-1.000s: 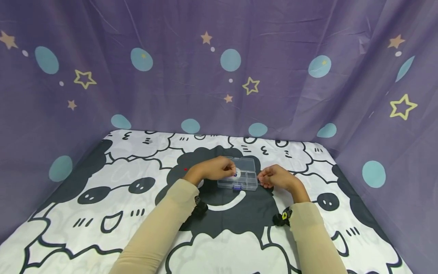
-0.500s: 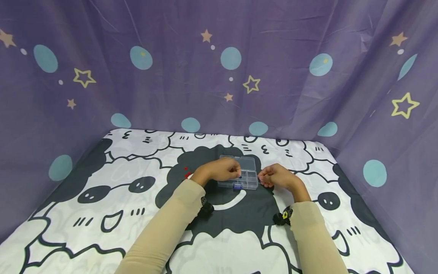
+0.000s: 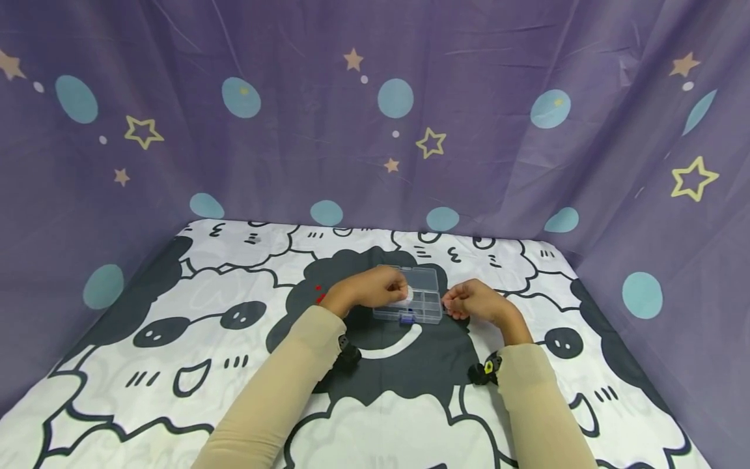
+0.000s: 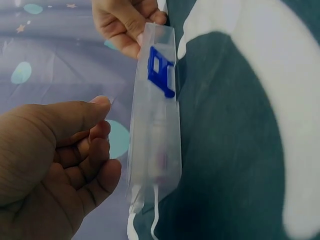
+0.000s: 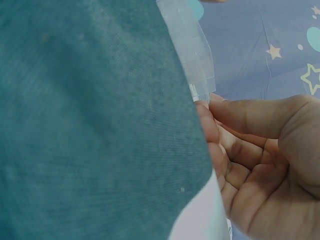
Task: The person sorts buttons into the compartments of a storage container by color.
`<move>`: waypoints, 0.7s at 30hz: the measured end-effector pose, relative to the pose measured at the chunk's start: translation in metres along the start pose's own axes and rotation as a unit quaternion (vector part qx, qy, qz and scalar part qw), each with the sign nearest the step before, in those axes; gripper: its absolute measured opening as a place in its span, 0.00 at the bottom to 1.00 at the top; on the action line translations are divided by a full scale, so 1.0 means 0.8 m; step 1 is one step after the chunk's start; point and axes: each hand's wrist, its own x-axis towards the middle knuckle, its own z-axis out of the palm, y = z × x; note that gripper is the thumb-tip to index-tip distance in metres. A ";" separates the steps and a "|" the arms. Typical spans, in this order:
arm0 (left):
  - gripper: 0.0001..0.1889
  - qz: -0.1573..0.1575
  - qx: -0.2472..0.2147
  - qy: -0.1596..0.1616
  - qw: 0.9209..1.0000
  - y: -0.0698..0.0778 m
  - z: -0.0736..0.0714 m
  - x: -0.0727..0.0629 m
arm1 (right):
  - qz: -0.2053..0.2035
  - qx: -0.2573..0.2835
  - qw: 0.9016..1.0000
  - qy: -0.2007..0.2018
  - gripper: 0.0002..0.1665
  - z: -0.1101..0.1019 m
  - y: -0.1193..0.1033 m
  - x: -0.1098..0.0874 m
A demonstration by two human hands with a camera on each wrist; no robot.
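Note:
A clear plastic compartment box (image 3: 432, 303) with its lid (image 3: 423, 279) laid back sits on the dark patch of the printed cloth. Its blue latch (image 3: 407, 320) faces me, and a small dark blue spot shows just behind the latch. My left hand (image 3: 377, 286) hovers over the box's left part, hiding some compartments. In the left wrist view its fingers (image 4: 97, 150) are loosely bent, with nothing seen between thumb and fingertips. At the box's right end, my right hand (image 3: 471, 301) pinches the edge between thumb (image 5: 250, 114) and forefinger.
Small red pieces (image 3: 319, 298) lie on the cloth left of the box, partly behind the left wrist. A black-and-white cloth (image 3: 234, 286) with cartoon faces covers the table. A purple curtain (image 3: 293, 143) with stars and dots hangs behind and at both sides.
My left hand moved right over the box, then slightly back left. The small blue thing at its fingertips is no longer there. The right hand keeps its hold on the box.

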 end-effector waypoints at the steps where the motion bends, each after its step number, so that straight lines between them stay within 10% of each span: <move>1: 0.08 -0.003 0.001 0.002 1.000 -0.001 -0.001 -0.002 | 0.000 -0.001 1.000 0.000 0.10 0.000 0.000 0.000; 21: 0.09 -0.070 0.001 0.032 0.997 -0.052 -0.050 -0.077 | 0.002 -0.002 1.000 0.000 0.11 0.000 0.001 0.001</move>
